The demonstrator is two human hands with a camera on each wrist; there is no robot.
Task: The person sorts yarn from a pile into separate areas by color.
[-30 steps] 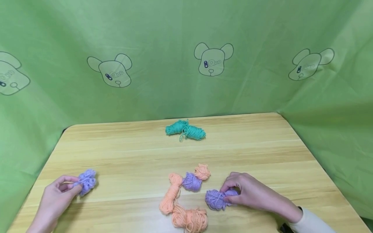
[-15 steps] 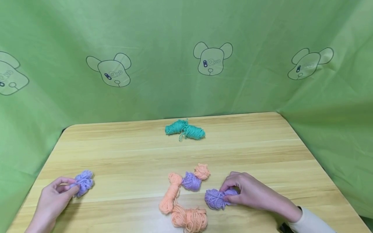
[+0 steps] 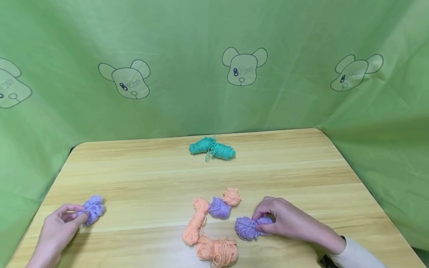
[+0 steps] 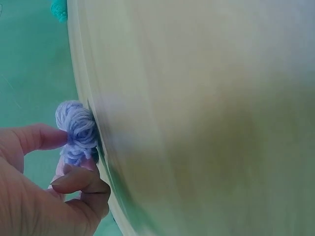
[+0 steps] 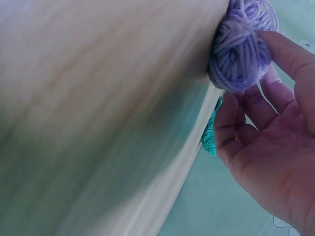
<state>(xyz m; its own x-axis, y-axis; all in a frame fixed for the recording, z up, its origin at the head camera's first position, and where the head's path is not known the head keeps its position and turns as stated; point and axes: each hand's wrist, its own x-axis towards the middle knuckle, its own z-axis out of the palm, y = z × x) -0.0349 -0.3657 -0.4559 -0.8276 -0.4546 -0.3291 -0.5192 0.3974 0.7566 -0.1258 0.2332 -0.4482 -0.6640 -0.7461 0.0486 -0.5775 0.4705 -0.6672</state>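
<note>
On the left side of the table my left hand [image 3: 62, 227] pinches a light purple yarn bundle [image 3: 94, 209] between thumb and fingers. The left wrist view shows the same yarn bundle [image 4: 78, 129] at the fingertips, close to the tabletop. My right hand [image 3: 285, 219] grips another purple yarn bundle [image 3: 247, 227] by its right end, right of centre. Its wound strands [image 5: 241, 54] show in the right wrist view, partly covered by the thumb. Left of the right hand lies a third purple yarn bundle [image 3: 219, 208], touching a small peach yarn ball [image 3: 232, 196].
A long peach yarn skein [image 3: 196, 222] and more peach yarn [image 3: 218, 251] lie at the front middle of the wooden table [image 3: 144, 178]. Two teal yarn bundles [image 3: 222, 151] lie near the back edge. Green cloth [image 3: 187, 108] hangs behind and at both sides.
My left hand has shifted a little to the left with its purple yarn bundle. The right hand still grips its bundle in about the same place.
</note>
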